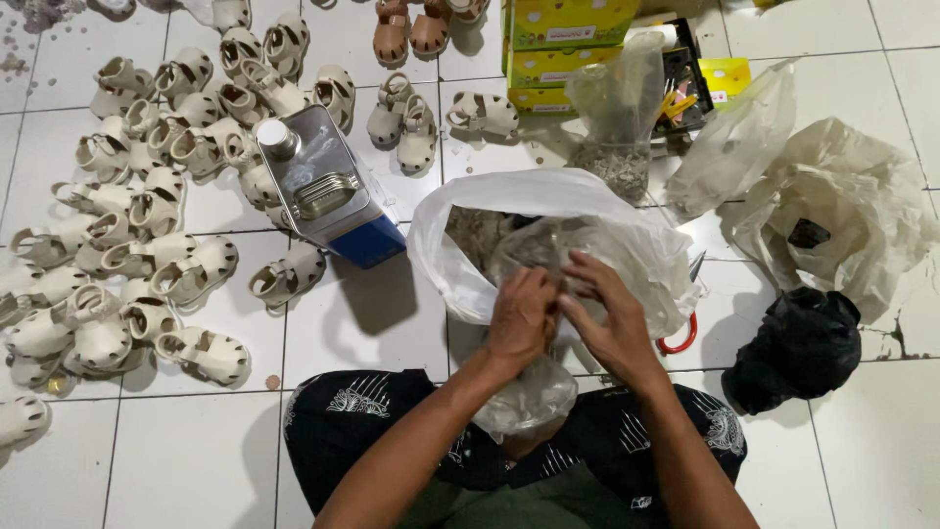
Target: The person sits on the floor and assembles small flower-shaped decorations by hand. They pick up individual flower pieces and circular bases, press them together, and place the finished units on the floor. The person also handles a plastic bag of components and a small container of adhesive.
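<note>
Nearest, the left hand (522, 318) and the right hand (609, 318) were both closed on the neck of a small clear plastic bag (529, 397) that hung over the lap. Behind them a big white plastic bag (548, 201) stood open (grey bits inside). Farther left were a metal can (328, 191) and many cream sandals (147, 196) on the tiled floor (196, 451).

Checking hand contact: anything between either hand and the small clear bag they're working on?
Nothing visible. The left hand and right hand both rest directly on the small clear bag, gripping its gathered top over the person's lap. The large white plastic bag sits open just behind, not between hands and bag.
</note>
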Demonstrator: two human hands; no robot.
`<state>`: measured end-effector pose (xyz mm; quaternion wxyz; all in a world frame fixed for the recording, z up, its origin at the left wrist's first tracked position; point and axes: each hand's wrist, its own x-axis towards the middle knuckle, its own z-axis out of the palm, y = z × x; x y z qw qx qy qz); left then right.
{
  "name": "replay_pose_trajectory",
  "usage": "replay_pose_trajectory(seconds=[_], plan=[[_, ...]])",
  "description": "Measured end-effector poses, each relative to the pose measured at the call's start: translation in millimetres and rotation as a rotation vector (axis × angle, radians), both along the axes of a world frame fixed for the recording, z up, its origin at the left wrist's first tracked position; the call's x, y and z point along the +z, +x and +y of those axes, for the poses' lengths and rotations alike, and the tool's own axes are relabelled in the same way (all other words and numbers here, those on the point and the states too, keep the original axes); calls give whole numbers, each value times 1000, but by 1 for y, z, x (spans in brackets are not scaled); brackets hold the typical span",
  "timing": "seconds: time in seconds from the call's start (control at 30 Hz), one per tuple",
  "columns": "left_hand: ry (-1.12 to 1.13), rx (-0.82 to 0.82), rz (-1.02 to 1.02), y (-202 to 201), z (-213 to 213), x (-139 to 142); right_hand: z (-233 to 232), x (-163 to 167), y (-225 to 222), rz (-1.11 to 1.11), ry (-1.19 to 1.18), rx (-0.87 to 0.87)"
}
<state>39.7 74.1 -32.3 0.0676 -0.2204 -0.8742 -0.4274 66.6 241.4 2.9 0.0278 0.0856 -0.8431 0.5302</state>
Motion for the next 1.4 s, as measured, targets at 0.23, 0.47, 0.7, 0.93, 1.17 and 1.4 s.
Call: replay_pose_trajectory(seconds=[0.23, 0.47, 0.7, 0.93, 1.17, 1.4], plan=[[-431, -304, -78, 52, -10, -11, 2, -29, -29, -47, 427, 60], [-297, -305, -244, 56, -31, -11, 18, -38, -20, 12, 558, 185], [-78, 53, 8, 17, -33, 20, -14, 14, -33, 387, 721, 156], [721, 121, -333, -32, -35, 25, -16, 74, -17, 372, 14, -73], [1550, 358, -833, -47, -81, 17, 19, -5, 83, -405, 23, -182], [1592, 342, -870, -33, -88, 32, -17, -80, 103, -144, 394, 311]])
